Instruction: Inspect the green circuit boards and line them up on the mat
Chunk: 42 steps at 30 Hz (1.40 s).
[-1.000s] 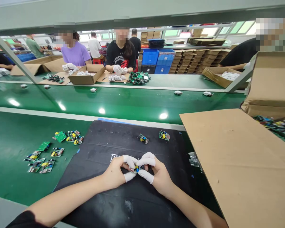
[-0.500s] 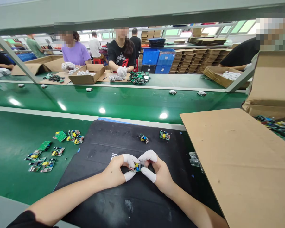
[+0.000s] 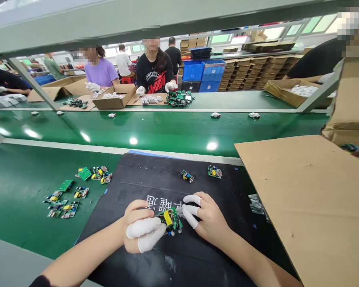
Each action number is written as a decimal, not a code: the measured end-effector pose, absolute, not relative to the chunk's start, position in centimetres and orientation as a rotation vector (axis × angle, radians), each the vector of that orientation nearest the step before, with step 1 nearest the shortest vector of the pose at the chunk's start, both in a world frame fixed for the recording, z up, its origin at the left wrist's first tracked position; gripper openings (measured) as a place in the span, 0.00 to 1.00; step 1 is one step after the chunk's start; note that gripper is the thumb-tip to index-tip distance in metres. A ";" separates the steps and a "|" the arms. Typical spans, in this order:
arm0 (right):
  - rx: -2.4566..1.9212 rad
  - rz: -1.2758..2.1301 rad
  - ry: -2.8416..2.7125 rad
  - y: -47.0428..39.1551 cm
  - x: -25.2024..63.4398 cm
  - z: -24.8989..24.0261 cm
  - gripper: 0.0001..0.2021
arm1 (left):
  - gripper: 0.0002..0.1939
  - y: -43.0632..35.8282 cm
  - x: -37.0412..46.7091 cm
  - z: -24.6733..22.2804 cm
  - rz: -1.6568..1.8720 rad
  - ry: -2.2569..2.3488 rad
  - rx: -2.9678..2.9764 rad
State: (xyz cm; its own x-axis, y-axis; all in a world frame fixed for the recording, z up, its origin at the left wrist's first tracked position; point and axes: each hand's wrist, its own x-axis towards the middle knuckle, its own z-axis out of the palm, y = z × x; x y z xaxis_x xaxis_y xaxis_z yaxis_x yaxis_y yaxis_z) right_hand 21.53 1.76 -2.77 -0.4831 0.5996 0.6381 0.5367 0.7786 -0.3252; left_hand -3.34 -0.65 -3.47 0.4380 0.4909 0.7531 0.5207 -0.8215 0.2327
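left hand [image 3: 145, 229] pinching green circuit board [image 3: 170, 220] over black mat [image 3: 137, 175] — right hand [image 3: 205, 213] at board's right edge, white-covered fingertips together on a small greyish piece [image 3: 179, 211], two boards [image 3: 200, 174] farther back on mat, more boards [image 3: 68, 195] on green surface to the left

faces pixelated, bin boards [image 3: 356, 152] seemingly cut off
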 end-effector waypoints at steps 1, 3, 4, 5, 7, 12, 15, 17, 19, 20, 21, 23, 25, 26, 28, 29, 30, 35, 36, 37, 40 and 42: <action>-0.832 0.129 -2.191 1.8 21.6 -2.8 0.10 | 0.14 -0.6 -3.5 -3.3 -1.328 -0.857 -2.609; -0.829 0.158 -2.184 1.9 21.6 -2.9 0.09 | 0.14 0.0 -3.5 -2.6 -1.270 -0.672 -2.495; -0.840 0.174 -2.174 2.0 21.7 -3.0 0.08 | 0.14 0.7 -3.5 -2.0 -1.201 -0.683 -2.442; -0.858 0.199 -2.163 2.0 21.7 -3.1 0.08 | 0.13 1.5 -3.4 -1.4 -1.123 -0.748 -2.387; -0.900 0.260 -2.139 2.0 21.8 -3.3 0.08 | 0.12 3.5 -3.8 -0.1 -0.930 -1.053 -2.277; -0.951 0.310 -2.107 1.8 22.0 -3.6 0.10 | 0.09 8.3 -8.8 1.7 -0.237 -2.108 -1.841; -0.949 0.319 -2.105 1.8 22.1 -3.7 0.09 | 0.14 9.3 -13.0 2.0 -0.174 -2.334 -1.552; -0.938 0.331 -2.104 1.9 22.1 -3.7 0.10 | 0.16 9.2 -15.2 2.0 -0.170 -2.424 -1.409; -0.933 0.337 -2.102 2.0 22.1 -3.7 0.10 | 0.17 8.9 -16.6 1.8 -0.155 -2.498 -1.309; -0.930 0.335 -2.102 2.0 22.1 -3.7 0.10 | 0.17 8.7 -17.1 1.7 -0.144 -2.527 -1.279; -0.930 0.330 -2.101 2.1 22.0 -3.7 0.10 | 0.16 8.6 -17.3 1.6 -0.131 -2.552 -1.263; -0.939 0.315 -2.101 2.1 22.0 -3.7 0.10 | 0.15 8.6 -17.5 1.4 -0.111 -2.585 -1.256; -0.958 0.301 -2.096 2.0 22.0 -3.7 0.10 | 0.14 8.6 -17.4 1.4 -0.114 -2.592 -1.265; -0.967 0.298 -2.092 2.0 22.0 -3.6 0.10 | 0.14 8.7 -17.2 1.5 -0.128 -2.583 -1.278; -0.977 0.290 -2.075 1.9 21.9 -3.6 0.10 | 0.14 8.8 -16.6 1.9 -0.180 -2.542 -1.327; -0.979 0.284 -2.064 1.9 21.9 -3.5 0.10 | 0.14 8.8 -16.1 2.1 -0.217 -2.510 -1.371; -0.979 0.279 -2.055 1.9 21.9 -3.5 0.10 | 0.15 8.9 -15.4 2.3 -0.259 -2.468 -1.433; -0.950 0.287 -1.999 1.9 22.1 -3.5 0.08 | 0.16 8.1 -9.1 1.5 -0.498 -2.073 -2.035; -0.964 0.285 -1.965 2.0 22.3 -3.7 0.08 | 0.16 7.6 -7.5 1.0 -0.531 -1.954 -2.184; -0.999 0.276 -1.922 2.2 22.5 -3.9 0.08 | 0.17 7.0 -5.9 0.3 -0.554 -1.833 -2.325; -1.170 0.266 -1.841 3.0 23.1 -4.7 0.12 | 0.15 4.9 -2.3 -1.4 -0.642 -1.460 -2.636; -1.253 0.349 -1.874 3.5 23.4 -5.2 0.16 | 0.15 3.9 -1.1 -2.2 -0.805 -1.113 -2.780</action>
State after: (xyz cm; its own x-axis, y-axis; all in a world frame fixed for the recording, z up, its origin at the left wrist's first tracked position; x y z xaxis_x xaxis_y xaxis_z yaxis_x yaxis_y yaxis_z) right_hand 23.36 3.53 -5.18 -0.1539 0.8614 0.4840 0.6292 0.4631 -0.6242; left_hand -1.13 3.86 -2.21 0.6078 0.6327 0.4799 0.6539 -0.7416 0.1495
